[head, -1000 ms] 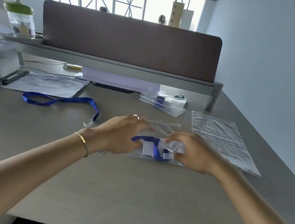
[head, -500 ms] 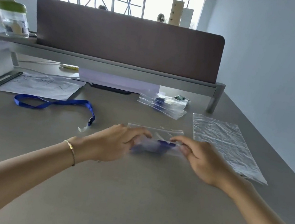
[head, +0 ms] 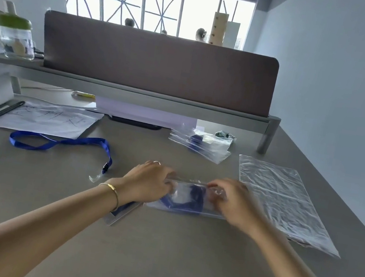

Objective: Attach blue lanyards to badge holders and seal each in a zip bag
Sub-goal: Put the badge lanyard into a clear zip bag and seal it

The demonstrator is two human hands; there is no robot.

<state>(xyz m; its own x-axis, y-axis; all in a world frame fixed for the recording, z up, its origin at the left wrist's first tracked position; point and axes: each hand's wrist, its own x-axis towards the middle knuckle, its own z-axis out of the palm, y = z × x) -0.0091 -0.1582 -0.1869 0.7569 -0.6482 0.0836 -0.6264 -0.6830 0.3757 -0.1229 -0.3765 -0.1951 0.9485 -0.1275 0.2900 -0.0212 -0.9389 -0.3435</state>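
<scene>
Zip bag (head: 186,199) holding a blue lanyard lies at tabletop centre, both hands' grip pinching its top edge; sealed bags (head: 200,142) at 12 o'clock, loose lanyard (head: 61,142) at 10 o'clock remains.

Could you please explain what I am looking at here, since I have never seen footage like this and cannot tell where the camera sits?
There is no machine: the camera is worn on a person's head and looks down at their bare arms over a grey desk. The left hand and right hand each pinch an end of a clear zip bag holding a folded blue lanyard, seemingly sealing it. To the left lies a loose blue lanyard with clip; to the right, a flat stack of empty clear bags; behind, a small pile of filled bags. Farther left are sketched papers with a black pen.
</scene>
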